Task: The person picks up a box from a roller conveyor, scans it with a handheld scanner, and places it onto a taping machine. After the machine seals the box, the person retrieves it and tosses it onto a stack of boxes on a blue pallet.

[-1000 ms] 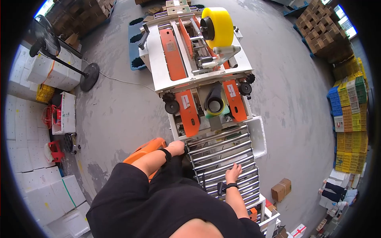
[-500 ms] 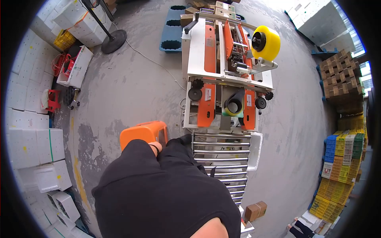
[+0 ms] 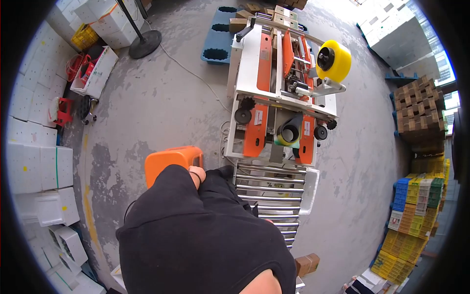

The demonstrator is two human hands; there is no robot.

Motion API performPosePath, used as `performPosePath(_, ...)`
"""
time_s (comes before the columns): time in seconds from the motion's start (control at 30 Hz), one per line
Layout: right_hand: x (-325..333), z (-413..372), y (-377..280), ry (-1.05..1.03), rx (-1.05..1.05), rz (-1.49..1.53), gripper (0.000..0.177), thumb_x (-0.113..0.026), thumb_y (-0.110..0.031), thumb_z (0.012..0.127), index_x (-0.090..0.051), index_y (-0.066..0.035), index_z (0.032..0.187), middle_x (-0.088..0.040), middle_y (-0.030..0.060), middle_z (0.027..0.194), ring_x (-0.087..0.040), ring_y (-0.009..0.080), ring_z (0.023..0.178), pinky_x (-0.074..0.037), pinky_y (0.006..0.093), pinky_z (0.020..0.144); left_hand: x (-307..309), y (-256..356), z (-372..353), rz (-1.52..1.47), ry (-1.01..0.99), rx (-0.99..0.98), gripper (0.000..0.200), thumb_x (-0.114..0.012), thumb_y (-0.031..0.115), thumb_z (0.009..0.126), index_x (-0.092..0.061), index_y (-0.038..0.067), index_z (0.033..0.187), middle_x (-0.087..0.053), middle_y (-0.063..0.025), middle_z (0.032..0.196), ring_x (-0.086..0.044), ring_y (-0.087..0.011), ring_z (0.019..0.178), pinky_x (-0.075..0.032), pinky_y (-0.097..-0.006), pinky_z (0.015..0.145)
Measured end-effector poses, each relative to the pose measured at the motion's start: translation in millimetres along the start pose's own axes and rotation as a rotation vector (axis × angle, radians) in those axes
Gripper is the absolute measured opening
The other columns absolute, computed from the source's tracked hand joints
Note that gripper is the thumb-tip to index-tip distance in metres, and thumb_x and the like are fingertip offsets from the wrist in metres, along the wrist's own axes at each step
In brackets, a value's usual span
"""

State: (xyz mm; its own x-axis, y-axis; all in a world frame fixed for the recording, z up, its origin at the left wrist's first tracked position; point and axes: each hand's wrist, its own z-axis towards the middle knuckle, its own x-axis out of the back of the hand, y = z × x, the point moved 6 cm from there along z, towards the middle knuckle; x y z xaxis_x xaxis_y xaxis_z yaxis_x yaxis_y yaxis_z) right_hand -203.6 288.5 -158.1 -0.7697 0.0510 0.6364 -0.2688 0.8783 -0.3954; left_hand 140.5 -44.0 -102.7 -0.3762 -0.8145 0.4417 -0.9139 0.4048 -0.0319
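My left hand [image 3: 197, 176], with a dark band around it, rests by my black-clothed knee, beside an orange plastic stool [image 3: 165, 160]. Its fingers are too small and partly covered to make out, and I see nothing held. At the edge of my dark shirt, close to the metal roller conveyor [image 3: 270, 188], a small sliver of skin shows, possibly my right hand [image 3: 269, 221]; the rest is hidden by my body. Bare skin of an arm shows at the bottom. Ahead stands a carton-taping machine [image 3: 264, 88] with orange plates and a yellow tape roll [image 3: 334, 61].
A blue pallet [image 3: 215, 41] lies behind the machine. White foam boxes [image 3: 39, 161] line the left wall, near a black fan base [image 3: 145, 44]. To the right are stacked cartons [image 3: 418, 103] and coloured crates [image 3: 404, 235]. One brown carton [image 3: 307, 264] sits beside the conveyor.
My view has shifted slightly, so the machine sits a little differently in frame. My left hand shows more by the knee. A sliver of skin has appeared beside the conveyor.
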Motion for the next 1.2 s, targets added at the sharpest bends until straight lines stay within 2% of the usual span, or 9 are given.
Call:
performPosePath(0.37,-1.4,-2.4,30.9,0.029,-0.087,0.011,0.043,-0.066,-0.016,0.066,-0.058,-0.003,0.106,-0.063,0.0122,0.091,-0.061,0.0231,0.083,-0.047,0.0331,0.076,-6.0,1.3,2.7,0.069,0.022,-0.035,0.030,-0.043,0.019,0.085,-0.064,0.013,0.105,-0.061,-0.0069,0.109,-0.057,-0.0231,0.104,-0.044,-0.0393,0.079)
performPosePath(0.8,-9.5,-1.8,3.6,-0.005,0.054,-0.047,0.040,-0.065,-0.019,0.068,-0.059,-0.007,0.105,-0.063,0.0117,0.089,-0.060,0.0276,0.085,-0.046,0.0353,0.076,-17.0,-4.3,9.7,0.061,0.035,-0.031,0.029,-0.043,0.019,0.085,-0.064,0.012,0.104,-0.061,-0.0060,0.109,-0.057,-0.0207,0.103,-0.046,-0.0363,0.079)
performPosePath(0.87,23.3,-47.2,-62.6,0.049,-0.002,-0.067,0.039,-0.064,-0.018,0.067,-0.060,-0.007,0.105,-0.063,0.0112,0.084,-0.060,0.0272,0.083,-0.047,0.0350,0.075,-10.1,-1.7,4.3,0.094,0.020,-0.063,0.029,-0.044,0.019,0.084,-0.064,0.012,0.103,-0.061,-0.0070,0.109,-0.058,-0.0225,0.102,-0.047,-0.0393,0.079)
performPosePath(0.9,20.8,-46.0,-61.3,0.074,-0.021,-0.026,0.038,-0.063,-0.017,0.067,-0.060,-0.007,0.103,-0.063,0.0105,0.083,-0.061,0.0255,0.080,-0.047,0.0340,0.072,3.4,4.1,-10.6,0.128,-0.049,-0.096,0.029,-0.045,0.021,0.083,-0.065,0.012,0.101,-0.061,-0.0075,0.109,-0.059,-0.0230,0.101,-0.048,-0.0375,0.078)
performPosePath(0.93,17.7,-49.9,-55.4,0.105,-0.054,0.023,0.037,-0.062,-0.015,0.067,-0.061,-0.006,0.102,-0.063,0.0097,0.082,-0.062,0.0238,0.077,-0.048,0.0331,0.069,6.4,5.5,-7.5,0.147,0.035,-0.125,0.028,-0.046,0.024,0.083,-0.066,0.012,0.100,-0.061,-0.0081,0.108,-0.059,-0.0233,0.101,-0.048,-0.0373,0.079)
performPosePath(0.97,17.3,-56.0,-61.0,0.132,-0.064,0.060,0.037,-0.061,-0.015,0.067,-0.061,-0.007,0.102,-0.063,0.0097,0.081,-0.061,0.0239,0.077,-0.048,0.0334,0.069,0.3,4.1,4.8,0.248,-0.042,-0.180,0.030,-0.046,0.026,0.083,-0.065,0.012,0.100,-0.061,-0.0092,0.109,-0.058,-0.0246,0.101,-0.047,-0.0368,0.081)
performPosePath(1.03,17.5,-64.8,-60.6,0.199,-0.111,0.128,0.038,-0.060,-0.014,0.066,-0.061,-0.008,0.103,-0.063,0.0116,0.084,-0.061,0.0268,0.080,-0.048,0.0349,0.072,20.8,18.5,-9.1,0.289,0.048,-0.285,0.034,-0.044,0.032,0.084,-0.064,0.010,0.103,-0.060,-0.0125,0.108,-0.057,-0.0272,0.102,-0.046,-0.0384,0.084)
performPosePath(1.07,8.1,-66.5,-51.6,0.272,-0.096,0.189,0.037,-0.059,-0.013,0.067,-0.060,-0.008,0.104,-0.063,0.0134,0.088,-0.060,0.0291,0.084,-0.047,0.0368,0.075,11.8,15.8,16.9,0.368,-0.015,-0.353,0.036,-0.044,0.033,0.085,-0.062,0.009,0.105,-0.059,-0.0140,0.109,-0.056,-0.0291,0.103,-0.045,-0.0404,0.085)
performPosePath(1.2,3.4,-94.5,-55.4,0.458,-0.032,0.344,0.033,-0.057,-0.013,0.069,-0.060,-0.005,0.101,-0.061,0.0164,0.092,-0.058,0.0320,0.087,-0.047,0.0386,0.077,27.6,42.1,38.8,0.617,-0.002,-0.367,0.033,-0.049,0.030,0.082,-0.061,0.008,0.104,-0.059,-0.0155,0.109,-0.055,-0.0315,0.104,-0.045,-0.0415,0.085)
